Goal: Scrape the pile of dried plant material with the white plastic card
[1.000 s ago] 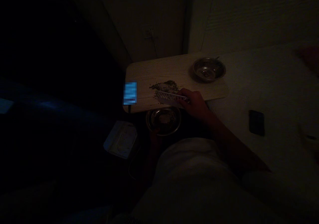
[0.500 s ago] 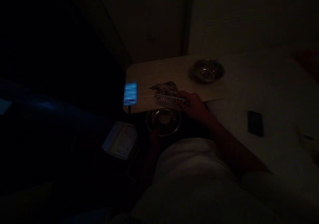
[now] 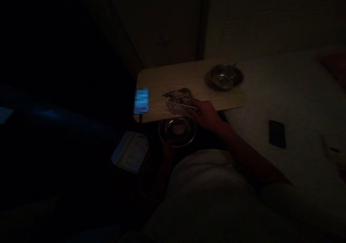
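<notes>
In the dim head view my right hand (image 3: pixel 207 114) is closed on a pale flat slotted tool (image 3: pixel 180 108), whose exact kind I cannot make out. The tool lies low over the front part of a light wooden board (image 3: pixel 154 79), at the near edge of a heap of small dark bits (image 3: pixel 180 94). Below the board's front edge is a shiny metal bowl (image 3: pixel 177 142) with something pale in its middle. My left hand (image 3: pixel 169 146) grips this bowl by its near left rim; its fingers are mostly in the dark.
A second metal bowl (image 3: pixel 226 78), with a handle sticking out, stands at the board's right back. A lit blurred screen (image 3: pixel 141 101) is at the left edge. A pale box (image 3: pixel 131 152) sits lower left, and a dark phone (image 3: pixel 277 133) lies on the light surface at right.
My right hand and the slotted tool have shifted slightly left and a little toward me. The heap and the bowl in my left hand look the same.
</notes>
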{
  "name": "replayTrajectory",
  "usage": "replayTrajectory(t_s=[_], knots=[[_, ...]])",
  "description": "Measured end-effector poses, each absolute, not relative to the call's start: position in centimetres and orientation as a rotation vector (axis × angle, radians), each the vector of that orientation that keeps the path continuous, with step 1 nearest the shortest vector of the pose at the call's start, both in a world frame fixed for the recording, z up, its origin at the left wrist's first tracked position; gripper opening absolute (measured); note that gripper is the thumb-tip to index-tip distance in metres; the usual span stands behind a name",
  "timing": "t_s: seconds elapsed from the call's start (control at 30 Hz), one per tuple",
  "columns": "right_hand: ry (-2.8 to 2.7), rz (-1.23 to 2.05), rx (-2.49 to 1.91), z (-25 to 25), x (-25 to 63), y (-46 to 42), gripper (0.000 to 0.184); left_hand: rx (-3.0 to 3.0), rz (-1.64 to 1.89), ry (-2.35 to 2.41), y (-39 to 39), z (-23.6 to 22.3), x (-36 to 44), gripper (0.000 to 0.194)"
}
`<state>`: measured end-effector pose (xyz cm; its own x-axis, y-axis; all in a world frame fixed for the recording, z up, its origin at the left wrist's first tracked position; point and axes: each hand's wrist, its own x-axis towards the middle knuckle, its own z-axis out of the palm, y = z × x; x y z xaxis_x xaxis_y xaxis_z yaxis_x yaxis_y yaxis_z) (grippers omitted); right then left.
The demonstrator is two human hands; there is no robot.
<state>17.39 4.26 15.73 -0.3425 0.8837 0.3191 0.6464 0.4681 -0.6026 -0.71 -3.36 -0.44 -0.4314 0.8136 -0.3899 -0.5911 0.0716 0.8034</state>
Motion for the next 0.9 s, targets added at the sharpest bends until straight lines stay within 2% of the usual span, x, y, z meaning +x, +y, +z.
replayTrajectory(t_s=[0.13, 0.37, 0.9], knots=[[-2.146, 0.497, -1.238, 16.1, 17.0, 4.3, 0.021, 0.261, 1.582, 1.312, -3.3, -1.5, -1.2, 0.023], [-2.181, 0.504, -1.191, 16.2, 16.1, 4.4, 0.02, 0.253, 1.56, 1.322, -3.4, -2.6, -1.4, 0.019], [-2.167, 0.507, -1.174, 15.0, 14.2, 5.4, 0.02, 0.177, 1.633, 1.187, -3.5, -0.9, -0.9, 0.037]])
